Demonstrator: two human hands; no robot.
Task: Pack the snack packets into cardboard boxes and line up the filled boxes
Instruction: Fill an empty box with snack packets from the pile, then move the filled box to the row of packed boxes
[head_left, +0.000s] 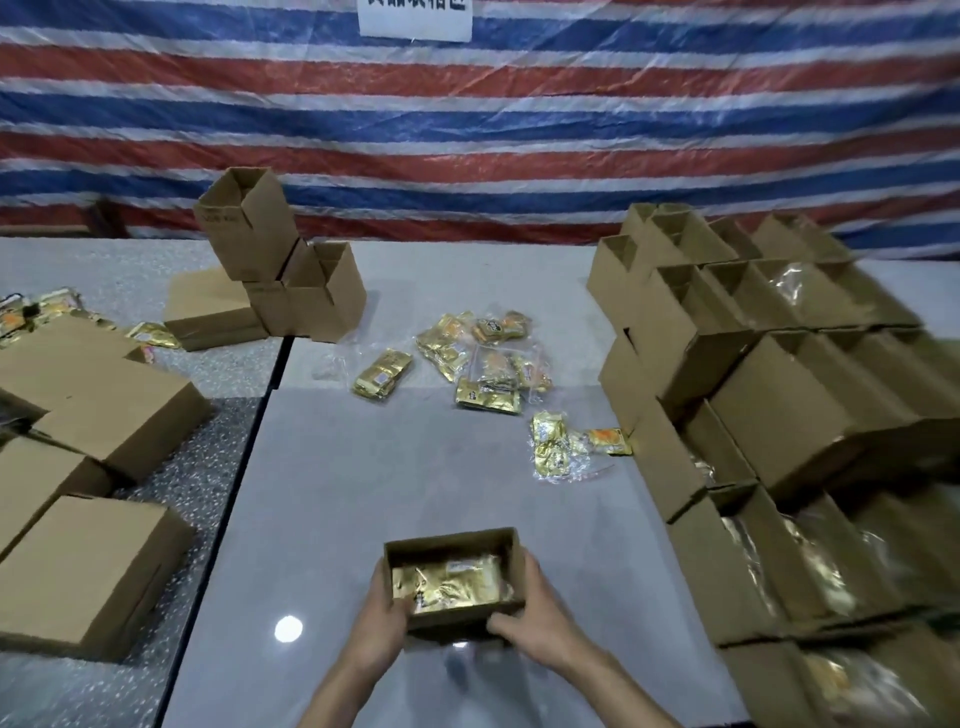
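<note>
My left hand (382, 613) and right hand (535, 608) grip the open cardboard box (451, 541) by its side walls, at 6 o'clock on the desk (415, 483). A gold packet (452, 582) lies inside. Loose packets (467, 353) sit at 12 o'clock and filled boxes (779, 415) at 3 o'clock. The writing on the white sign (415, 21) is cut off and unreadable.

Two bare hands: L hand (382, 618) left of the box (452, 540), R hand (540, 618) right of it; forearms bare too, far as seen.
</note>
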